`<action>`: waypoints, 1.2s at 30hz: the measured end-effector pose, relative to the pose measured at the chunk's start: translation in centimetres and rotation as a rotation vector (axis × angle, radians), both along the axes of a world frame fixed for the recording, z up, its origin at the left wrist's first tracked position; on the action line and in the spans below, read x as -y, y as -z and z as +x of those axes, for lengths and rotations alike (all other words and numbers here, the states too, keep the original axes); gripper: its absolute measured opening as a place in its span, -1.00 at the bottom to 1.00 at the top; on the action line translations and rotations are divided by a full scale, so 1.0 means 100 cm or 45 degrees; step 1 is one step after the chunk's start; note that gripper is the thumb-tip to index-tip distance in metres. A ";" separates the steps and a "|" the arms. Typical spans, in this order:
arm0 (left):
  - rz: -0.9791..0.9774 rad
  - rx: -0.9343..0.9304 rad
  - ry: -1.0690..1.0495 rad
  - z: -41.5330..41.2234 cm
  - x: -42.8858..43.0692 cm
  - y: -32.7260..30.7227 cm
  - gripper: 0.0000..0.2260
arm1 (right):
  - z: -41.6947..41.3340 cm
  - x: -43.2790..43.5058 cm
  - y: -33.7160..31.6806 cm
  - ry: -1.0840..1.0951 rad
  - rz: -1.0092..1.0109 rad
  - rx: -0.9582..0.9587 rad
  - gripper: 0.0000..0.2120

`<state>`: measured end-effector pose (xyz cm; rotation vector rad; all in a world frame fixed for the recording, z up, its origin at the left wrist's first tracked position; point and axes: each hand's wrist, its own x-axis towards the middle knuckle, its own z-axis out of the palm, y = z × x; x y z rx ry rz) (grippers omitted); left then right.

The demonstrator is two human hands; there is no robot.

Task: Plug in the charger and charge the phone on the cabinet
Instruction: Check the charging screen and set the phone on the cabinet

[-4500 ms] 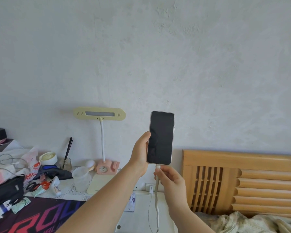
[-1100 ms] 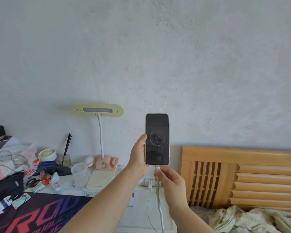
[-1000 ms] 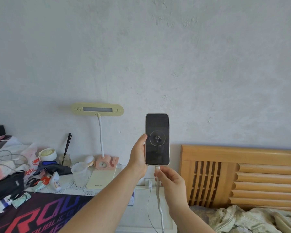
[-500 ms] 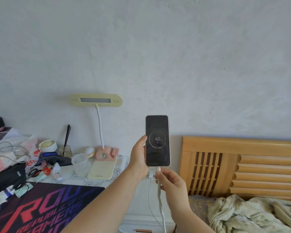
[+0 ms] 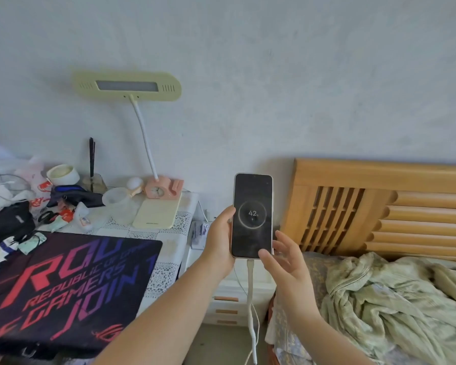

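My left hand (image 5: 219,241) holds the phone (image 5: 252,216) upright by its left edge, above the gap between desk and bed. Its dark screen shows a ring with 42. The white charging cable (image 5: 250,291) is plugged into the phone's bottom and hangs down. My right hand (image 5: 283,262) is beside the phone's lower right corner with fingers spread; the thumb touches the bottom of the screen. A small white cabinet (image 5: 231,299) with drawers stands below and behind the phone, its top mostly hidden by my left hand and the phone.
The desk on the left carries a dark gaming mat (image 5: 63,280), a yellow lamp (image 5: 127,86) with a pink clock base, a plastic cup (image 5: 116,200) and clutter. A wooden headboard (image 5: 379,206) and a crumpled green blanket (image 5: 392,299) are on the right.
My right hand has let go of the cable plug and opened beside the phone. The view has tilted down, showing the cabinet drawers and more of the desk. The screen lit up after plugging.
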<state>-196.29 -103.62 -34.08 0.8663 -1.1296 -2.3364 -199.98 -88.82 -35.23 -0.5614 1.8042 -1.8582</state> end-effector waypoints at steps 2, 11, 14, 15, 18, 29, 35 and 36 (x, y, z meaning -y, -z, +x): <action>0.038 0.020 0.007 -0.001 0.001 0.018 -0.62 | -0.001 0.005 0.009 -0.021 0.016 -0.072 -0.51; 0.123 0.021 0.076 -0.014 0.031 0.085 -0.62 | 0.002 0.053 0.066 0.072 0.282 -0.324 -0.33; 0.194 0.099 0.093 -0.019 0.051 0.106 -0.60 | -0.003 0.076 0.090 0.100 0.382 -0.349 -0.27; 0.224 0.127 0.099 -0.021 0.058 0.114 -0.60 | -0.005 0.083 0.097 0.110 0.425 -0.369 -0.25; 0.317 0.201 0.153 -0.027 0.081 0.138 -0.61 | -0.009 0.107 0.118 0.143 0.562 -0.421 -0.19; 0.486 0.363 0.371 -0.076 0.117 0.233 -0.57 | -0.046 0.143 0.206 0.233 0.873 -0.363 -0.03; 0.478 0.377 0.405 -0.119 0.115 0.289 -0.61 | -0.087 0.144 0.264 0.256 0.979 -0.360 0.00; 0.463 0.380 0.391 -0.127 0.115 0.301 -0.62 | -0.095 0.145 0.276 0.248 0.994 -0.355 0.00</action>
